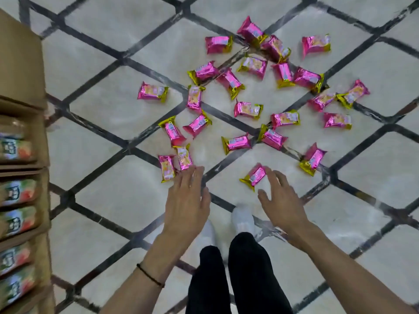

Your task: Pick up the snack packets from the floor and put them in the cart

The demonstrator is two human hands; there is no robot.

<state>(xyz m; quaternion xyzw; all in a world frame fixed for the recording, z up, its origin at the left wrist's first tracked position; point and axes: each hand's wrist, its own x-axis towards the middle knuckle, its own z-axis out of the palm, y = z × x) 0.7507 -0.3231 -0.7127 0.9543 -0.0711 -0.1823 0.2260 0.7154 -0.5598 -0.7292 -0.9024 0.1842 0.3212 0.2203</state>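
- Left hand (186,200): reaches down, palm toward the floor, fingers (192,175) spread loosely and extended, holding nothing. Its fingertips sit at the lower edge of two pink-and-gold snack packets; whether they actually touch the foil cannot be told through the blur.
- Those two packets: one (167,168) lies at 11 o'clock of the left hand, standing lengthwise; the other (184,157) is just beside it at 12 o'clock, the two nearly touching.
- Right hand (281,200): also lowered, fingers splayed wide and slightly curled, thumb out toward the left; it grips nothing. The fingertips (271,172) are at the right end of a single tilted packet (254,176), which lies at 11 o'clock of that hand, gold end pointing down-left.
- Remaining snack packets (248,109): scattered flat over the floor from 10 to 2 o'clock of the hands, a tighter cluster far out at 12 to 1 o'clock, some overlapping there.
- Floor (118,196): pale tiles crossed by dark diagonal bands.
- Cardboard boxes (21,62): along the left edge at 9 o'clock, holding rows of green-and-red packages (17,193), blurred.
- Below, at 6 o'clock: black trouser legs (249,275) and white shoes (242,219); a dark band (149,276) circles the left wrist.
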